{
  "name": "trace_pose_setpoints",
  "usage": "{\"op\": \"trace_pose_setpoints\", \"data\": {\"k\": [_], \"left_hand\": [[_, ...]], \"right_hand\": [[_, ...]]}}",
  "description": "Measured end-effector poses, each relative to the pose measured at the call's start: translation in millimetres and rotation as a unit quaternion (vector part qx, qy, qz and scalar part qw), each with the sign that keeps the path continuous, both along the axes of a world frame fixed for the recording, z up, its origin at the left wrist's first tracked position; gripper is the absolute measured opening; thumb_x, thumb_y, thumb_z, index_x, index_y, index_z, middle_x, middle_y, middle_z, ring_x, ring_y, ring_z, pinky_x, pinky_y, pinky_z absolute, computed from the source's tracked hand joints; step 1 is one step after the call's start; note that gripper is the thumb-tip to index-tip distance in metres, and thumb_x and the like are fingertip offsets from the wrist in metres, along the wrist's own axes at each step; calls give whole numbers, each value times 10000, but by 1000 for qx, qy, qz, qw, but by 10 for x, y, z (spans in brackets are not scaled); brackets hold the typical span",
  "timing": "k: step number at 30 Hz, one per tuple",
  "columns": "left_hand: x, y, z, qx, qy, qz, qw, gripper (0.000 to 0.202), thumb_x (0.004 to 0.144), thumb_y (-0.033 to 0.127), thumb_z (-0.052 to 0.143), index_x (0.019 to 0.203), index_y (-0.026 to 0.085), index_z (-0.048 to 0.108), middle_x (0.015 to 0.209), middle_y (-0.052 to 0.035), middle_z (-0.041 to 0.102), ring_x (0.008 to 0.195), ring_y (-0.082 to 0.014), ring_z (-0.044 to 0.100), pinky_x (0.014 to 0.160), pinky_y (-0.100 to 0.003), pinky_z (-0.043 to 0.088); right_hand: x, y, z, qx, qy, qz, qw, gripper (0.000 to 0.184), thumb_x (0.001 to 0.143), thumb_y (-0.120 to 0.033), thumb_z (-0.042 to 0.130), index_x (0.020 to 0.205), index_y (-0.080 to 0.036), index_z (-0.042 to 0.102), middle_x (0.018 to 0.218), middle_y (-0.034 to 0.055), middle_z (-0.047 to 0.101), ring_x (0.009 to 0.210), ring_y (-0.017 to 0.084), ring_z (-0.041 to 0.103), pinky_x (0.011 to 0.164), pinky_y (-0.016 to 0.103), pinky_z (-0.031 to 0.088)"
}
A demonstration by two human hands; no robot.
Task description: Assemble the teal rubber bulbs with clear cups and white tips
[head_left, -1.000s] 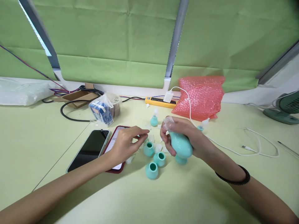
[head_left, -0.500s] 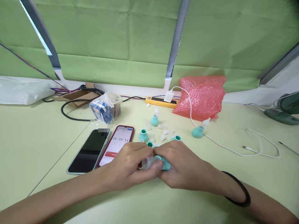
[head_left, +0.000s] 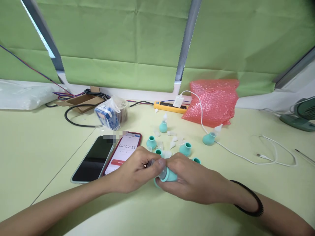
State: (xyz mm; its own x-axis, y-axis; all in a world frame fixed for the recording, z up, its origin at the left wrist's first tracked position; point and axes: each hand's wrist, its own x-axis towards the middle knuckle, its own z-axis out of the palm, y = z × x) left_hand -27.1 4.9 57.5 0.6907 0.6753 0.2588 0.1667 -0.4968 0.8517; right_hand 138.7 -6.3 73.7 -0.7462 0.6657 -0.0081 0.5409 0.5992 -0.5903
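Both hands meet low over the pale green table. My right hand [head_left: 194,178] is closed round a teal rubber bulb [head_left: 169,176]. My left hand [head_left: 134,170] pinches a clear plastic tip [head_left: 157,165] at the bulb's mouth. Just beyond the hands stand several open teal bulbs [head_left: 185,149] among several small clear tips [head_left: 172,139]. Two bulbs with tips fitted stand farther off, one at the middle [head_left: 162,126] and one to the right [head_left: 209,138].
Two phones lie left of the hands: a dark one [head_left: 92,159] and a red-cased one [head_left: 124,151] showing a timer. Behind are a wrapped blue packet [head_left: 109,116], a yellow power strip [head_left: 169,107], a pink bubble-wrap bag [head_left: 213,101], a white cable [head_left: 246,157] and a fan [head_left: 301,114].
My right hand brought the bulb down toward me from over the pile. My left hand left the phone, joined it, and now pinches the clear tip at the bulb's mouth.
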Motion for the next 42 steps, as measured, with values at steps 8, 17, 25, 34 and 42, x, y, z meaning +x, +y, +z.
{"op": "trace_pose_setpoints", "data": {"k": [8,17,25,34,42], "left_hand": [[29,110,-66,-196,-88,-20,976,406,848,310,294,465,174,272,398,59,227,361,-61,193,352,-212,161],[-203,303,198,-16,149,53,987,311,758,404,497,586,149,451,500,56,329,448,-65,287,416,-197,213],[-213,266,131,210,427,33,879,167,671,340,595,668,175,570,681,-12,527,633,-158,501,519,-230,305],[-105,201,10,268,509,-37,817,157,702,310,617,684,168,552,589,-9,549,584,-188,505,560,-269,301],[-120,178,-98,288,499,-56,816,200,666,337,658,660,164,558,560,14,520,550,-156,477,634,-285,285]], "right_hand": [[21,47,-29,18,5,30,999,258,780,-211,414,570,-182,268,503,-56,300,467,69,286,471,213,255],[264,214,203,32,117,-43,992,258,819,-359,441,644,-169,437,590,-21,447,540,91,396,505,216,313],[594,630,241,103,131,-202,965,316,830,-464,362,740,-192,497,752,11,500,668,136,449,539,242,329],[856,1053,-50,139,-60,-280,948,409,776,-554,355,621,-181,424,576,-23,391,541,120,388,468,233,258],[1012,1237,-244,100,-135,-255,952,288,721,-460,472,688,-179,528,699,20,533,653,167,501,521,244,324]]}}
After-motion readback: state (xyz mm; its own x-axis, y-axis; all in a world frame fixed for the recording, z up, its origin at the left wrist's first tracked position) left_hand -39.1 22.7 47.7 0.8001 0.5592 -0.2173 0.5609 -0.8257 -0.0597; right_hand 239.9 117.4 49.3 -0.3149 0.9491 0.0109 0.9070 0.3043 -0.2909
